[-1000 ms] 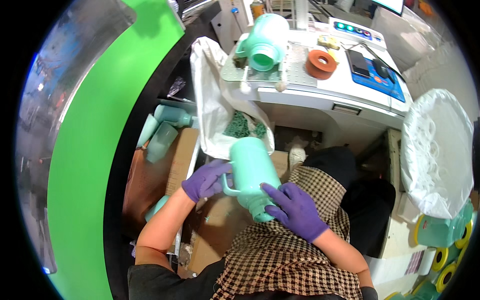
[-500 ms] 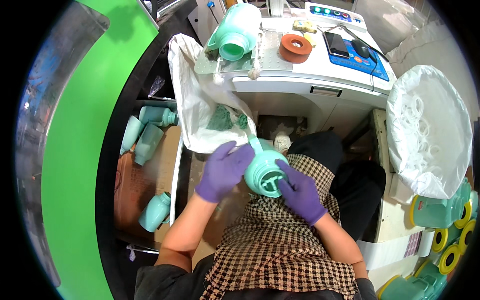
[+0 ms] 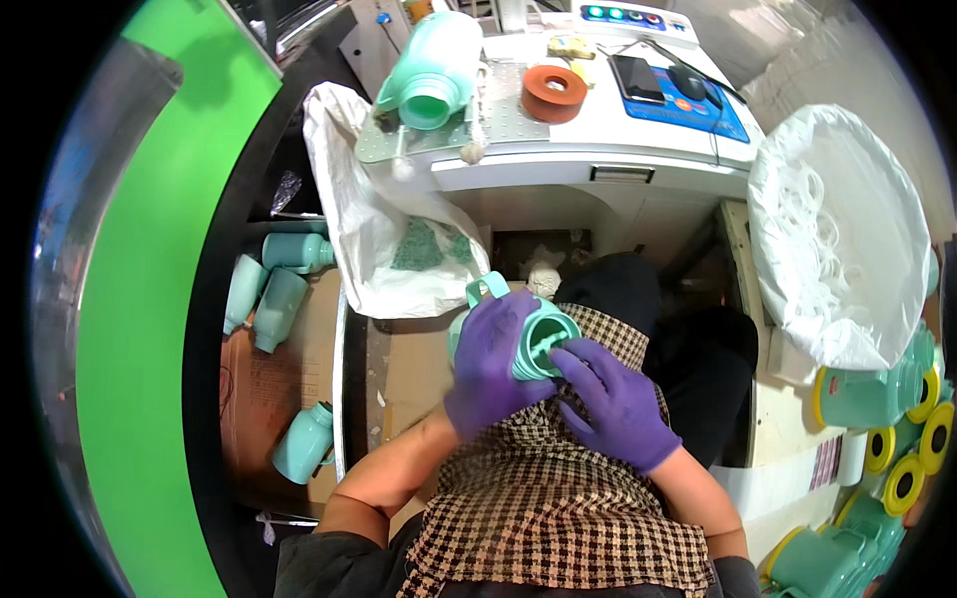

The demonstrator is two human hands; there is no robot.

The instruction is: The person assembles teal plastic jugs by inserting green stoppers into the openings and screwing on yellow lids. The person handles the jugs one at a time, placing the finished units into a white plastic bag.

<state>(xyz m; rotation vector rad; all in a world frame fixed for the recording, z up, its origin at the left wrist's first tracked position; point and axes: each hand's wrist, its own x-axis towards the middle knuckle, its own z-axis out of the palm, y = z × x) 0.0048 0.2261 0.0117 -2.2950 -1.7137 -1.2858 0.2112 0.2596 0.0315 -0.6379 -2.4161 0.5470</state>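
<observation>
A mint-green plastic jug (image 3: 558, 326) with a loop handle lies tilted over my lap, its round threaded mouth turned toward me. My left hand (image 3: 493, 359), in a purple glove, wraps round the jug beside its neck. Inside the mouth a paler green branched piece (image 3: 547, 345) shows. At the right side of the rim is my gloved right hand (image 3: 616, 404), fingers bent, with the fingertips reaching the mouth. Whatever those fingertips pinch is hidden. A checked apron (image 3: 558, 498) covers my lap beneath the jug.
Ahead, a white machine table (image 3: 518, 174) carries another green jug (image 3: 436, 70), an orange tape roll (image 3: 554, 94) and a phone (image 3: 636, 80). A white sack (image 3: 349, 229) holds green scraps. Several jugs lie in a carton (image 3: 269, 399) at left. A lined bin (image 3: 867, 299) with white rings stands right.
My left hand has slid right and down, now closing round the jug near its neck. The jug has tilted, with its mouth turned more to the right. The whole view has shifted slightly.
</observation>
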